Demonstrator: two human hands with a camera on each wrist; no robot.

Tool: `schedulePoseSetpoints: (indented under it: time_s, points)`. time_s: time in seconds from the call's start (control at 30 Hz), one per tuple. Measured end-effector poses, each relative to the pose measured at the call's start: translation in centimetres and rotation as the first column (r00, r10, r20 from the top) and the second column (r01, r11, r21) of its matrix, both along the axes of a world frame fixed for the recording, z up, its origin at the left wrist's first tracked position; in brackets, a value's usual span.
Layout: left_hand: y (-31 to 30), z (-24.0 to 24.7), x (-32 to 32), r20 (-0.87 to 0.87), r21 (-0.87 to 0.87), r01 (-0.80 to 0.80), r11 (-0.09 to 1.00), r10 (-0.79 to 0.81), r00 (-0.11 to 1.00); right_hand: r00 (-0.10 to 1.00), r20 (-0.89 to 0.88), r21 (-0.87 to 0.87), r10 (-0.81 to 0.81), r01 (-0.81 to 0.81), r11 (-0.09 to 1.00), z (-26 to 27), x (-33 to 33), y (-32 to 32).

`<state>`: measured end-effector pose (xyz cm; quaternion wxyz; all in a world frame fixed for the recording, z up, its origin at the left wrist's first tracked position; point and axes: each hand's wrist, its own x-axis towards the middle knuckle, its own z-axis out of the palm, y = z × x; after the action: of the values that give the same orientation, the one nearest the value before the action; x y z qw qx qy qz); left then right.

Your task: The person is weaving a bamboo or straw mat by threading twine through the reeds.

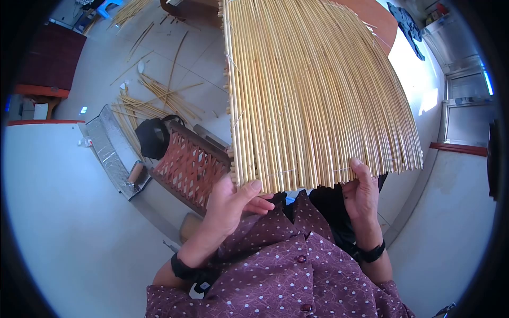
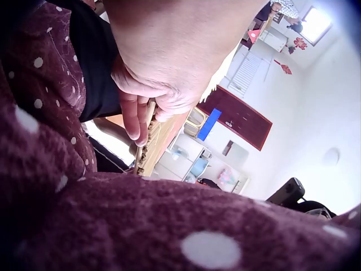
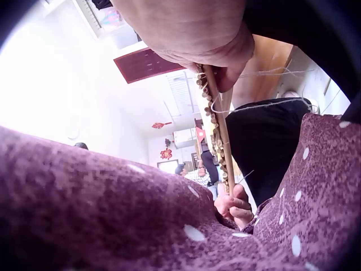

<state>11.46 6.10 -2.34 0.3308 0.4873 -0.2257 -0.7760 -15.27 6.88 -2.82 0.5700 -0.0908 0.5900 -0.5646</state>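
A mat of thin yellow reed stalks [image 1: 313, 100], bound side by side with pale string, spreads out in front of the person's body. My left hand [image 1: 225, 206] grips its near left corner, thumb on top and fingers below. Farther right along the near edge, my right hand [image 1: 361, 193] pinches the mat, its thumb on the upper face and the other fingers hidden beneath. In the left wrist view, the fingers [image 2: 133, 116] wrap the stalk ends. The right wrist view shows the mat edge-on [image 3: 217, 130], with loose string [image 3: 265, 105] trailing from it.
Loose reed stalks [image 1: 159, 98] lie scattered on the tiled floor at the left. A red-brown woven chair [image 1: 185, 169] with a black cap [image 1: 152, 138] on it stands beside the mat. Behind the mat is a round brown table [image 1: 379, 21]. White-topped surfaces flank both sides.
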Motion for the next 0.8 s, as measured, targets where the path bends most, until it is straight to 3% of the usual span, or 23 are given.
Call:
schedulePoseSetpoints:
  time_s: [0.23, 0.47, 0.77, 0.8]
  points:
    - [0.4, -0.3, -0.6, 0.029, -0.024, -0.062, 0.998, 0.062, 0.998, 1.000, -0.015, 0.008, -0.028, 0.028, 1.000, -0.3, 0.0, 0.0]
    - [-0.3, -0.1, -0.7, 0.065, 0.003, -0.005, 1.000, 0.005, 0.998, 1.000, -0.024, -0.008, -0.015, 0.015, 1.000, -0.1, 0.1, -0.2]
    - [0.1, 0.0, -1.7, -0.104, 0.085, -0.021, 0.996, 0.030, 0.994, 1.000, -0.017, 0.042, 0.022, -0.021, 0.999, 0.1, -1.9, -0.8]
    - [0.0, 0.0, -1.7, -0.087, 0.078, -0.035, 0.996, 0.042, 0.995, 0.997, 0.077, -0.007, -0.007, 0.007, 1.000, 1.0, -1.0, -1.1]
